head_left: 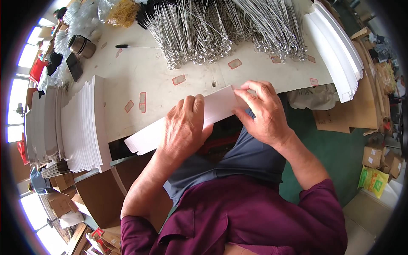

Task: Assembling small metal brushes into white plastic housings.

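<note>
A pale worktable (127, 80), its top scuffed, carries a wide heap of wire brushes (212, 34) at the far side, their looped ends pointing toward the near edge. One brush with dark bristles (122, 46) lies apart to the left. Beyond it sit a brown jar (82, 46) and a dark flat object (74, 67); a yellow tangle (122, 12) rests farther back. White card stacks (83, 127) line the left end, another white stack (338, 51) the right. Small red-edged labels (179, 79) dot the surface.

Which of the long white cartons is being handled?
The slanted carton held by the left hand and right hand; the other cartons are grouped at either side.
</note>
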{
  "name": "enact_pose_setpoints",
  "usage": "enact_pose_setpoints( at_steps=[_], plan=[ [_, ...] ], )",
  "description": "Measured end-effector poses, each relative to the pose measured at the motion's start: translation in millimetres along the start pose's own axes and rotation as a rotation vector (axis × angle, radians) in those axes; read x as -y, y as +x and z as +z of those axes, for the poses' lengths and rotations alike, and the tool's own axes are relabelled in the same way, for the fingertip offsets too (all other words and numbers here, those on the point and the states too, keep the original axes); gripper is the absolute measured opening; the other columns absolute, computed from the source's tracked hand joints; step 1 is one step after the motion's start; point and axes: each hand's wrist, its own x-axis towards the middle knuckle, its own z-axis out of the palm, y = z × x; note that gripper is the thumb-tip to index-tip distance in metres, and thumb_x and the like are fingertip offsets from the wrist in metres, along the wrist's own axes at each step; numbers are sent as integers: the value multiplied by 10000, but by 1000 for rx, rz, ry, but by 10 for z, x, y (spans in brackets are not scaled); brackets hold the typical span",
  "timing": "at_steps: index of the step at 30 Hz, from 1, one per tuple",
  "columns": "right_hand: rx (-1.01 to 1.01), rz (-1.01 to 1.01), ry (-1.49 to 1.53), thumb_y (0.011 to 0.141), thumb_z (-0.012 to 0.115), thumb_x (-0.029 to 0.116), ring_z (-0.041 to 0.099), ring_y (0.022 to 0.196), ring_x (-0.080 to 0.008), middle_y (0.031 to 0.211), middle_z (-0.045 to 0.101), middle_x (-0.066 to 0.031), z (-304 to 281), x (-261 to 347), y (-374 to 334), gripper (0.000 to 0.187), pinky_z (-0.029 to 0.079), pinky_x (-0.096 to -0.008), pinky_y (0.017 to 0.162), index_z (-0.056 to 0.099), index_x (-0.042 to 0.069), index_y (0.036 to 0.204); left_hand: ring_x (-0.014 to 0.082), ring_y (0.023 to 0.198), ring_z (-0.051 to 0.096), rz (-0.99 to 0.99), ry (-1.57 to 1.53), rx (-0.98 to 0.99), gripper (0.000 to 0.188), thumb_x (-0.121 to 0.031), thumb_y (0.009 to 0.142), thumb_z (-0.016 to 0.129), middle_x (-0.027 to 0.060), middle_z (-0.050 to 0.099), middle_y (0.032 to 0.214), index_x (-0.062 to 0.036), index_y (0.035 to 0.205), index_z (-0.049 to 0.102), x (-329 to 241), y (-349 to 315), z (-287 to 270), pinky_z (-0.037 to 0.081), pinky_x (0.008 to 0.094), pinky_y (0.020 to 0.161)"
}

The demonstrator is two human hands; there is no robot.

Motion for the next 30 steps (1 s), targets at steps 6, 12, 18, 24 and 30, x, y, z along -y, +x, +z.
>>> enact_pose_setpoints(
  at_steps=[6,12,18,24,30],
  plan=[
    [-53,84,38,817,797,88,638,995,-291,1120,646,-112,145,112,-91,461,559,-397,878,668,15,1253,357,954,659,10,-5,-62,634,-142,720,825,172,627,1049,16,1263,538,11,-71,73,553,461,820],
    [26,364,383,846,814,96,665,706,-243,1136,658,-171,313,295,-130,485,582,-363,703,625,-40,1271,317,873,637,90,76,-137,544,-105,751,775,158,598,993,46,1213,531,62,-109,142,541,428,803],
    [61,591,679,864,842,147,640,656,-152,1035,704,-139,368,258,-152,498,551,-317,650,626,-53,1265,283,829,632,102,85,-93,533,-80,756,755,137,586,944,50,1228,545,51,-139,140,536,412,776],
    [302,668,936,934,786,208,688,808,-138,1059,731,-148,299,201,-144,441,567,-306,724,642,-84,1233,314,904,660,126,85,-72,671,-146,716,820,154,623,1036,59,1300,560,112,-175,276,567,435,817],
    [402,680,922,956,770,210,671,779,-99,1047,722,-117,144,234,-26,441,564,-289,689,638,-95,1247,317,940,666,137,95,-94,677,-142,721,817,160,628,1059,70,1312,566,130,-163,243,568,435,852]
  ],
)
